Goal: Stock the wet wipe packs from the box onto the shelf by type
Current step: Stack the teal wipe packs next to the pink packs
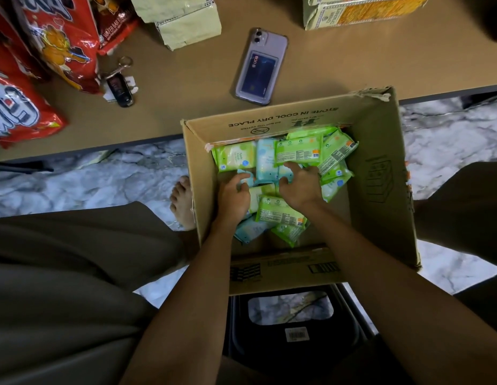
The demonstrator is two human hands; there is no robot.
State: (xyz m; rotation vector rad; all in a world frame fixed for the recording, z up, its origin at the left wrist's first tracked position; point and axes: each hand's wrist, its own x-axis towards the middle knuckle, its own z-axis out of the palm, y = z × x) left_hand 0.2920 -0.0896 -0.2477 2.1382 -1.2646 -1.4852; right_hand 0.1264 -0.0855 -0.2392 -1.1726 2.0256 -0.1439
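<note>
Head view — cardboard box (380,173) on a black stool (294,340) | wet wipe packs (297,151), green and blue, heaped inside | left hand (233,197) at 9 o'clock of heap, fingers curled onto packs — grasp unclear | right hand (303,186) at centre, spread fingers pressing packs | phone (261,66) at 12 o'clock on table (353,68).

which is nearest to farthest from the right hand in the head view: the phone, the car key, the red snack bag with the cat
From the right hand, inside the box:
1. Phone, on the table just beyond the box's far edge.
2. Car key, further left on the table.
3. Red snack bag with the cat, at the far left, beyond the key.
</note>
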